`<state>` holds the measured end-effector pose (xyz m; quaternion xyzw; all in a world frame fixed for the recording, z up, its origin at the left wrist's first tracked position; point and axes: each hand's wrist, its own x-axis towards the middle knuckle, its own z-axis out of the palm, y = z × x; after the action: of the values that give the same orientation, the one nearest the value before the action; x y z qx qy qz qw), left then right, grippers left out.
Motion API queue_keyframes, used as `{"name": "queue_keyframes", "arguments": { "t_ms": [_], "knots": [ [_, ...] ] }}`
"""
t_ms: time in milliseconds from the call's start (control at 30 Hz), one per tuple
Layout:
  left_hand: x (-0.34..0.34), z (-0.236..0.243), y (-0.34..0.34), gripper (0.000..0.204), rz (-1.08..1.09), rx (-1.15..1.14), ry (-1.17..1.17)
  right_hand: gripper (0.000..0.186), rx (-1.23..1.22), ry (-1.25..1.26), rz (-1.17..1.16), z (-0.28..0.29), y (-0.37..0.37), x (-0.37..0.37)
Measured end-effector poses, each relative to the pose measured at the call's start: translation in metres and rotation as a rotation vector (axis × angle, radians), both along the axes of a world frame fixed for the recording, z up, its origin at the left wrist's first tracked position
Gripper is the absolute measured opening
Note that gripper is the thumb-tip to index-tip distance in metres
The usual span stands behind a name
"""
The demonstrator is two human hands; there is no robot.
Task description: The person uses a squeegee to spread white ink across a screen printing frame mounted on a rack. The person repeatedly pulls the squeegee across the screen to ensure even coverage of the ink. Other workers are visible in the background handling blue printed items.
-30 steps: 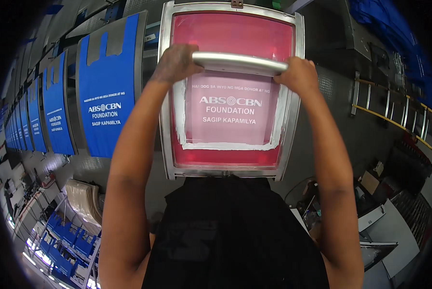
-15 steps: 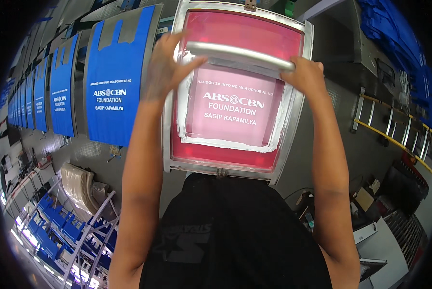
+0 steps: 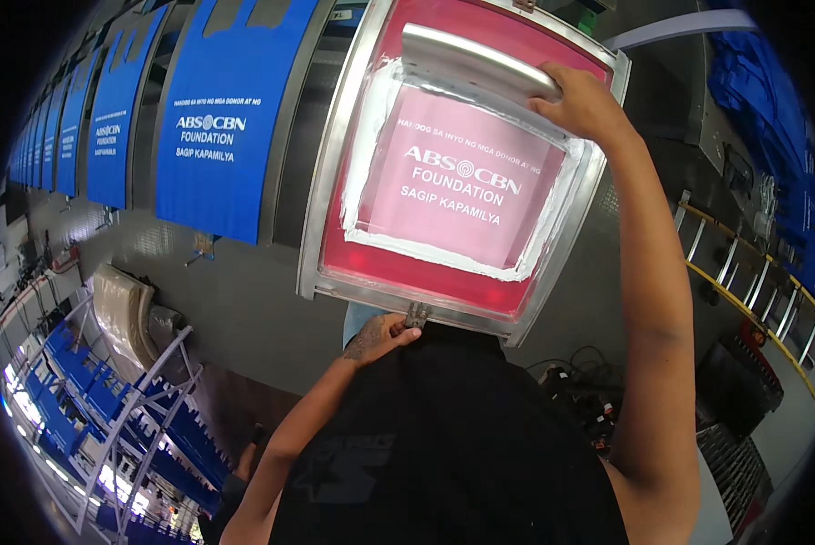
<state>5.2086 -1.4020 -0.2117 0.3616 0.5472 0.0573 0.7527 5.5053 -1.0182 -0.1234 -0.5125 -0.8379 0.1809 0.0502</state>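
Observation:
A screen-printing frame with metal bars lies in front of me, its red mesh stretched inside. White ink or tape borders the pale pink window, where white lettering shows through. Across the far part of the mesh lies a squeegee with a silvery rounded handle. My right hand is closed around the squeegee's right end. At the middle of the frame's near bar, my left hand pinches a small metal bracket between thumb and fingers. The squeegee's blade edge is hard to make out.
Blue printed bags lie on boards in a long row to the left. A metal rack with blue items stands at lower left, near a wrapped bundle. On the right are a yellow-railed ladder and piled blue fabric.
My left hand has come from the squeegee's left side down to the bracket on the near bar. My right hand stays on the squeegee, which appears farther up in the view.

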Motion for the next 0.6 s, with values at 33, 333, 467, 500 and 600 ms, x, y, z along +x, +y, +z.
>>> {"name": "queue_keyframes", "arguments": {
  "t_ms": [33,333,467,500,600],
  "knots": [
    [0.0,-0.006,-0.003,0.04,-0.017,0.02,0.02,0.037,-0.046,-0.001,0.018,-0.004,0.003,-0.001],
    [0.001,0.035,-0.001,0.037,-0.126,0.358,-0.04,0.034,-0.066,-0.151,-0.092,0.028,-0.049,-0.021],
    [0.003,0.029,-0.007,0.039,-0.059,0.374,-0.003,0.032,-0.069,-0.09,-0.03,0.023,-0.118,-0.038],
    [0.004,0.026,-0.007,0.04,-0.045,0.369,0.009,0.034,-0.063,-0.076,-0.052,0.014,-0.146,-0.042],
    [0.005,0.023,-0.004,0.044,-0.033,0.374,0.039,0.034,-0.065,-0.183,-0.072,0.016,-0.243,-0.066]
  ]
}}
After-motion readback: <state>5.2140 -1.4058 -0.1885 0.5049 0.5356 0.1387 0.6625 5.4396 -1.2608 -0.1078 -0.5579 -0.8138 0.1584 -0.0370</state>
